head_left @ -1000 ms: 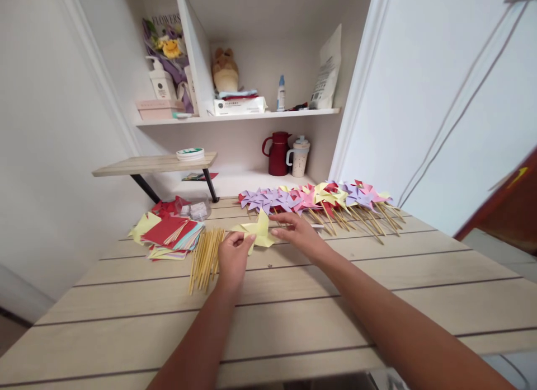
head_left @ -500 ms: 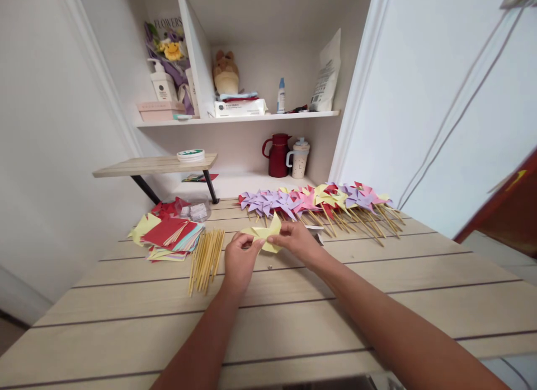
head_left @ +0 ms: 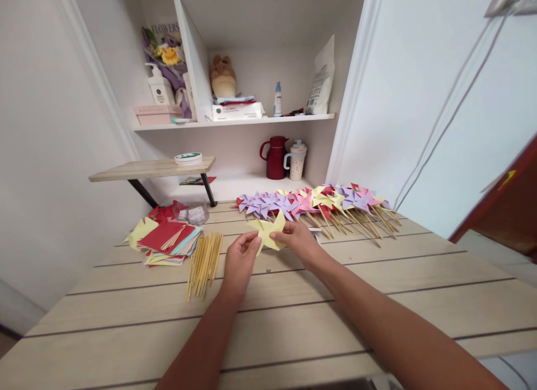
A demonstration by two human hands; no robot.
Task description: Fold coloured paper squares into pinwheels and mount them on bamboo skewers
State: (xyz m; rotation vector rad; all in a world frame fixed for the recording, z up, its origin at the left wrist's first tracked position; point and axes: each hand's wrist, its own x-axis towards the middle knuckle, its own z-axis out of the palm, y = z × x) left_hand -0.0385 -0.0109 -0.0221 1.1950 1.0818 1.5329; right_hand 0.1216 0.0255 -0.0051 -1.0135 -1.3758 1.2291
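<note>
A pale yellow paper pinwheel [head_left: 267, 231] is held up over the table, its pointed blades folded out. My right hand [head_left: 298, 242] pinches it from the right, with the thumb pressed near its middle. At the pinwheel's left edge, my left hand [head_left: 242, 258] has its thumb and fingers closed on the paper. A tiny metallic piece [head_left: 268, 270] lies on the table just below. To the left of my left hand is a bundle of thin wooden sticks [head_left: 204, 264].
Finished pinwheels on sticks [head_left: 310, 202] lie along the table's back edge. Coloured paper sheets [head_left: 165, 236] are stacked at the left, beside a clear plastic container [head_left: 195, 214]. A small raised wooden stand [head_left: 146, 169], a red jug [head_left: 276, 158] and a cup [head_left: 297, 161] are behind.
The pinwheel has opened out flatter and turned to face me more. My right thumb now presses its middle, while my left fingers have shifted to its left edge. The view has shifted slightly.
</note>
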